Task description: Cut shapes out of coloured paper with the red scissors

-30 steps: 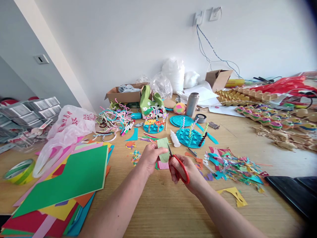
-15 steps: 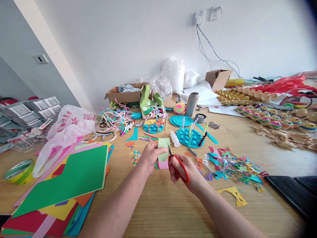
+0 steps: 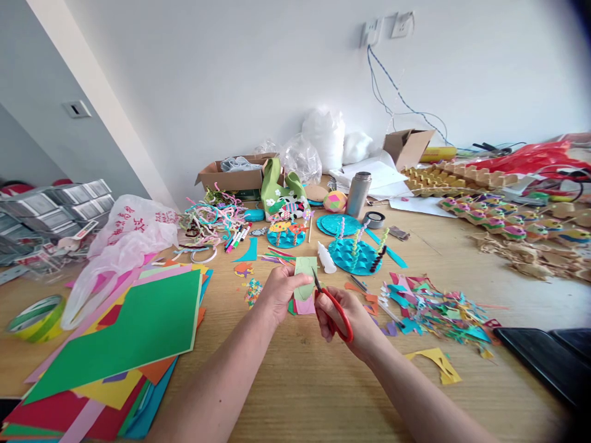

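Observation:
Between thumb and fingers, my left hand (image 3: 279,294) pinches a small piece of light green paper (image 3: 305,267) with a faint outline drawn on it. My right hand (image 3: 340,319) grips red-handled scissors (image 3: 345,327), their dark blades pointing up and left against the right edge of the green paper. Below the held piece, a pink paper (image 3: 305,306) lies on the table, partly covered. Just beyond my hands are a white glue bottle (image 3: 326,258) and a blue egg-carton base (image 3: 354,257) with fuzzy pipe cleaners standing in it.
Coloured paper sheets (image 3: 138,326) are stacked at the left, near a roll of tape (image 3: 36,319). Paper scraps (image 3: 438,307) spread across the right side. A metal flask (image 3: 359,194) stands farther back. A black device (image 3: 530,357) lies at the right edge.
My right hand and the scissors have shifted very slightly. The green paper stays in nearly the same place in my left hand.

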A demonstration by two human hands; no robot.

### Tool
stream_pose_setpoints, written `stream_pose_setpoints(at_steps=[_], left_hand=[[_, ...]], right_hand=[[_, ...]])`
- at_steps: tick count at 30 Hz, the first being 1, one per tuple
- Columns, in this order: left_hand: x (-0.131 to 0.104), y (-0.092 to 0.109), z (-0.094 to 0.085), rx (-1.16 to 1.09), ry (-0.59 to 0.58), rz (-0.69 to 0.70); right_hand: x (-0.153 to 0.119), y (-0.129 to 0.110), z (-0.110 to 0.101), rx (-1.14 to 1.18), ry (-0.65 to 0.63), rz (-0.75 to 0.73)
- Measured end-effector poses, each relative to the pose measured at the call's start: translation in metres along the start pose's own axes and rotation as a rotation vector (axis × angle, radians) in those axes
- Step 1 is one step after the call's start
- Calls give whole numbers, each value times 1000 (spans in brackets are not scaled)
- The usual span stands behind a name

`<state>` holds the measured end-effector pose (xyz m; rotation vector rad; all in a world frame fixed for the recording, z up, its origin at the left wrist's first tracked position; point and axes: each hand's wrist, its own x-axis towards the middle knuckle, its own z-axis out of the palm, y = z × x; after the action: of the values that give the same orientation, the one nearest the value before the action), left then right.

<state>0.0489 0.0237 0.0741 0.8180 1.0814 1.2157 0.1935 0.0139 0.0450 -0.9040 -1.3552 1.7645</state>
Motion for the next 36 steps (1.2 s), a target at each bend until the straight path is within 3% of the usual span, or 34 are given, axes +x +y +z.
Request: stream_pose_setpoints(at_steps=[31,36], left_hand=[[-1,2,1,-22,49,37],[-1,2,2,-41,59,-14]], right_hand=[[0,-1,1,-7,-16,-5],[-2,-1,0,-4,-51,-36]])
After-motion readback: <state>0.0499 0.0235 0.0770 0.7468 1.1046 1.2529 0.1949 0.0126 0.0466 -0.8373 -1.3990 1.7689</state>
